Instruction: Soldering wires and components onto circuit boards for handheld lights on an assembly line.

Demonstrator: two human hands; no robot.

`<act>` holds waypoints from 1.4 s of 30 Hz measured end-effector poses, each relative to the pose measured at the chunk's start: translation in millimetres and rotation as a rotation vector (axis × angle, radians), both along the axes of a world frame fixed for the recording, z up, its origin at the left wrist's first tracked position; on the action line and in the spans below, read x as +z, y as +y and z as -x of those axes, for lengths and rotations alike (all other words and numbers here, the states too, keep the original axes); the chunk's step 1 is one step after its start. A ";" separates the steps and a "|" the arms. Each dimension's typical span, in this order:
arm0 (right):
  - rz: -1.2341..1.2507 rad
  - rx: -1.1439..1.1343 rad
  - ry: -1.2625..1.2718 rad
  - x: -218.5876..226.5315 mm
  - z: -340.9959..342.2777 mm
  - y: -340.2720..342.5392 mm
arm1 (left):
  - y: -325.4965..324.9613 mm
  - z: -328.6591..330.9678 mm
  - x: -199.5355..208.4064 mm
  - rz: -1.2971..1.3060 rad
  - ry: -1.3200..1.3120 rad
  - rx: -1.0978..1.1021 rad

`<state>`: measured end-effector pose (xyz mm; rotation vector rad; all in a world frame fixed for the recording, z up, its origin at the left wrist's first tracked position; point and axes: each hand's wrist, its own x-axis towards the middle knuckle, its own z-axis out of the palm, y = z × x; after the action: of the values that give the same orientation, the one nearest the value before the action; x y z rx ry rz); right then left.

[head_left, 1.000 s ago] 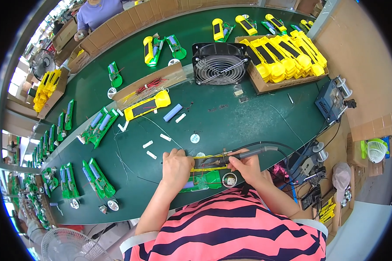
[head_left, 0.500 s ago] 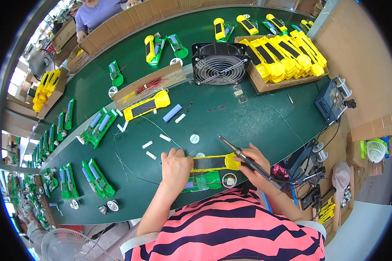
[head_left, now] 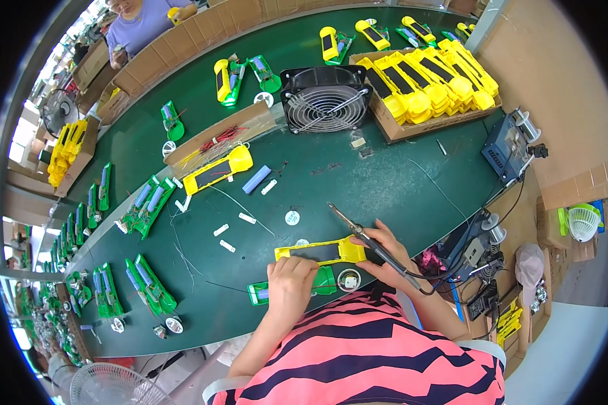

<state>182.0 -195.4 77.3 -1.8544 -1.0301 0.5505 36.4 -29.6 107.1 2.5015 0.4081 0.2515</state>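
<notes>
A yellow lamp housing with a dark panel lies crosswise in front of me. My left hand is closed at its near left edge, with the fingertips pressed together; what they pinch is hidden. My right hand has a soldering iron lying across it, tip pointing up and left, while its fingers also touch the housing's rounded right end. Nearer to me sits a green housing, partly covered by my left hand, with a blue battery cell showing and a round lamp reflector beside its right end.
A black fan stands at the back, beside a carton of yellow housings. Another yellow housing, a loose battery and small white strips lie ahead. Green housings are at left, a blue soldering station at right.
My left hand has moved right and nearer to me, uncovering the yellow housing's left end. The right hand still has the iron. Across the bench, a person now holds up something yellow.
</notes>
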 end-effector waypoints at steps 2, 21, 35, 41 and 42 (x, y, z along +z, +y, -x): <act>-0.018 0.075 -0.076 -0.4 -1.2 5.6 | -4.1 1.2 -4.0 0.063 -0.056 0.081; -0.346 0.005 0.239 20.7 -39.5 9.2 | 0.8 -13.2 -12.1 -0.071 0.107 0.009; -0.089 0.137 0.482 6.6 -42.0 23.2 | 1.7 -21.8 -8.2 -0.183 0.323 -0.034; -0.084 0.132 0.433 -1.8 -38.8 26.4 | 0.5 -24.7 -6.1 -0.251 0.375 -0.048; -0.081 0.127 0.424 -2.8 -38.3 26.3 | 0.3 -24.7 -6.4 -0.265 0.396 -0.045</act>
<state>220.3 -169.1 74.5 -1.5196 -0.8708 0.9185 61.1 -29.3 100.7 2.8204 0.5008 -0.2283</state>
